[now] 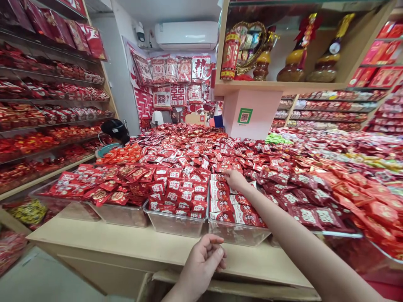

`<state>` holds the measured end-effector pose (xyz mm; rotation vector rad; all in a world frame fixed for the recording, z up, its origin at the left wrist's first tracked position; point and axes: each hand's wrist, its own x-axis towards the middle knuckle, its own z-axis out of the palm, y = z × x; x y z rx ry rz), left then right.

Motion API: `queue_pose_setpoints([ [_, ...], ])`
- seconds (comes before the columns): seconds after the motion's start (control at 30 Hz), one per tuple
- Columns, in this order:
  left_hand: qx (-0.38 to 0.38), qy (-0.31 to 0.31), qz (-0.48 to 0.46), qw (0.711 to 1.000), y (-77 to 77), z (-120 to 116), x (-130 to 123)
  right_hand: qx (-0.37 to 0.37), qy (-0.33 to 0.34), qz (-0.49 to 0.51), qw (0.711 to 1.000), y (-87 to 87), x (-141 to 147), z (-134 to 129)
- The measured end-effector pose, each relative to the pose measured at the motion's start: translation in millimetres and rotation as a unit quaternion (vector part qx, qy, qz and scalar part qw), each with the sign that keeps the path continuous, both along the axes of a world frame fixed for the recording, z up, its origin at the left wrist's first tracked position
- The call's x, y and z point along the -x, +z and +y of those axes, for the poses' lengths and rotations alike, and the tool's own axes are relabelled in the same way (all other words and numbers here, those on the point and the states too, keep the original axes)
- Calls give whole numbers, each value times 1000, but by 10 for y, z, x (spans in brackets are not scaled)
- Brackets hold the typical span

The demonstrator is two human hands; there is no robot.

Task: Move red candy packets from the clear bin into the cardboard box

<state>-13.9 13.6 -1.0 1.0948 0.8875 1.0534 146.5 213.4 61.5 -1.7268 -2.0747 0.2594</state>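
- My right hand (236, 181) reaches the packets (220, 195) toward the back of their bin (237, 235); whether its fingers grip one, I cannot tell.
- My left hand (203, 262) hangs loosely curled, partly open, by the counter's (119, 243) near edge.
- Another bin (176, 225) sits just beside, rims close.
- A counter strip fronts both.

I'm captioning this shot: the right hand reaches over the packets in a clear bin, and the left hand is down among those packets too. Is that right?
Not quite: the left hand is not among the packets; the head view shows it loosely curled on the near side of the clear bin. The right hand does reach over the packets.
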Motion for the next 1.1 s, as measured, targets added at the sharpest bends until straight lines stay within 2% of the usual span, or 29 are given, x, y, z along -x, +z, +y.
queue_pose_setpoints([
  [0.17, -1, -10, 9, 1000, 10, -7, 10, -40, 1, -31, 999, 65, -24, -73],
  [0.33, 5, -15, 10, 1000, 46, -21, 10, -49, 62, -41, 996, 220, -145, -402],
  [0.5, 6, -23, 15, 1000, 62, -22, 4, 33, 197, 26, 980, 236, -166, -819],
  [0.63, 2, -20, 18, 1000, 44, -14, 5, 121, 230, 48, 964, 150, -127, -952],
  [0.7, -1, -20, 21, 1000, 36, -10, 7, 137, 248, 53, 958, 126, -129, -952],
  [0.83, -6, -21, 22, 1000, 36, -4, 7, 150, 238, 86, 956, 111, -178, -905],
  [0.93, -6, -22, 23, 999, 43, 0, 3, 173, 198, 107, 959, 69, -180, -882],
  [1.03, -8, -26, 28, 999, 44, 2, 3, 149, 162, 89, 971, 14, -121, -901],
  [1.1, -10, -29, 31, 999, 44, -1, 6, 123, 161, 59, 978, -3, -78, -928],
])
